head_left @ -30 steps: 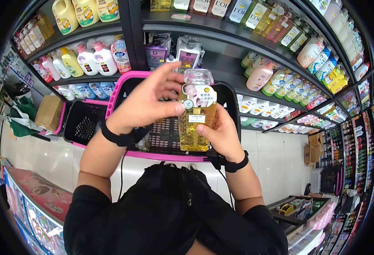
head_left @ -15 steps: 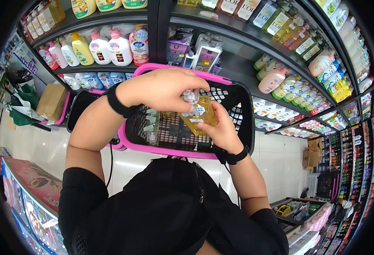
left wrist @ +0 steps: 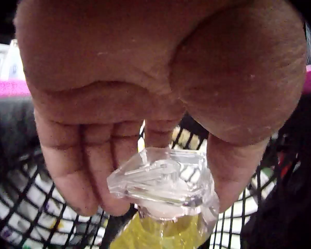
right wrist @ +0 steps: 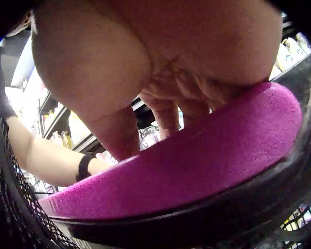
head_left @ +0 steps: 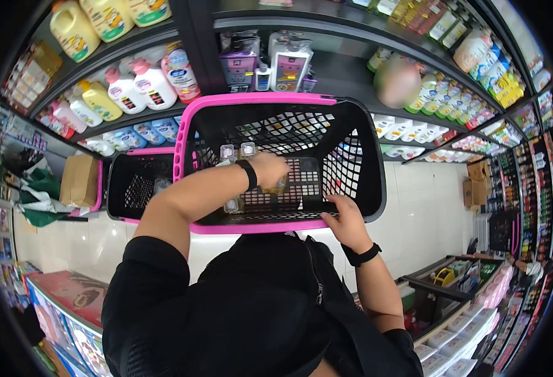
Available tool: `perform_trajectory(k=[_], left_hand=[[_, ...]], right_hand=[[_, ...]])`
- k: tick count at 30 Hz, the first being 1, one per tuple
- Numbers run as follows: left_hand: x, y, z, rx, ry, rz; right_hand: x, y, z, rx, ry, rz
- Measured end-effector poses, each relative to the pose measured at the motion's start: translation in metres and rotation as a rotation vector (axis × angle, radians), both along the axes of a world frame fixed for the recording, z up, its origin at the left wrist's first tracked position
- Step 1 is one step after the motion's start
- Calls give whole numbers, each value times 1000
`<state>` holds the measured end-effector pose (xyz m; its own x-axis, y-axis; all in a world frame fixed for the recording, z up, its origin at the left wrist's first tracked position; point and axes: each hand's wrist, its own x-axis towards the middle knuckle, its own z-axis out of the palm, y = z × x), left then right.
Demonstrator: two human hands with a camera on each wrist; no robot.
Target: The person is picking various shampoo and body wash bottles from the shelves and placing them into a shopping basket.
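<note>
Inside the black shopping basket with a pink rim (head_left: 257, 230), my left hand (head_left: 270, 169) reaches down over a bottle of yellow liquid (head_left: 281, 185). In the left wrist view its clear cap (left wrist: 160, 181) sits between my thumb on one side and my fingers on the other; the bottle's lower part is out of view. My right hand (head_left: 353, 227) rests at the near right rim of the basket, fingers reaching over the edge. The right wrist view has the pink rim (right wrist: 197, 155) running across below the palm.
Clear-capped bottles (head_left: 247, 149) stand at the basket's left side. Another black basket (head_left: 139, 185) sits to the left, beside a cardboard box (head_left: 79, 181). Shelves ahead hold pump bottles (head_left: 152, 83) and purple packs (head_left: 287, 68). A low display (head_left: 440, 301) is at right.
The yellow bottle, earlier held up between both hands, is now lowered into the basket under my left hand. My right hand has left the bottle and moved to the basket's near rim.
</note>
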<state>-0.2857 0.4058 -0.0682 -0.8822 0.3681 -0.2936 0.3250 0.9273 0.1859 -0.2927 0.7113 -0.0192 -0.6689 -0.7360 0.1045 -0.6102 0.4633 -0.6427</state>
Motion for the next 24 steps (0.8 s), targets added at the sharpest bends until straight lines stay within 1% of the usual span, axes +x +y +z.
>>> perform_trajectory(k=[2, 4, 6, 8, 10, 11, 13, 14, 15, 18, 19, 21, 24], left_hand=[[0, -8, -59, -24, -18, 58], [7, -12, -87, -112, -52, 112], [12, -20, -125, -136, -31, 171], [13, -32, -140, -130, -31, 215], [13, -42, -146, -90, -68, 243], [14, -47, -149, -116, -51, 266], [17, -52, -134, -113, -76, 343], [18, -55, -131, -113, -93, 375], [19, -58, -137, -156, -67, 384], [20, -62, -150, -163, -36, 471], [21, -63, -150, -154, -35, 477], [24, -65, -157, -139, -1, 488], [26, -66, -157, -121, 35, 501]], right_hand=[[4, -1, 2, -55, 42, -54], [10, 0, 0, -67, 40, -98], [14, -3, -2, -150, 50, -185], [15, -4, -3, -151, 46, -210], [13, -5, -8, -133, 109, -165], [14, -5, -8, -120, 136, -142], [11, -6, -5, -114, 134, -130], [12, -5, -4, -110, 128, -129], [12, -7, -1, -111, 124, -132], [15, -11, -7, -91, 158, -197], [17, -13, -6, -91, 127, -228], [18, -14, -6, -73, 123, -222], [14, -13, -8, -38, 153, -159]])
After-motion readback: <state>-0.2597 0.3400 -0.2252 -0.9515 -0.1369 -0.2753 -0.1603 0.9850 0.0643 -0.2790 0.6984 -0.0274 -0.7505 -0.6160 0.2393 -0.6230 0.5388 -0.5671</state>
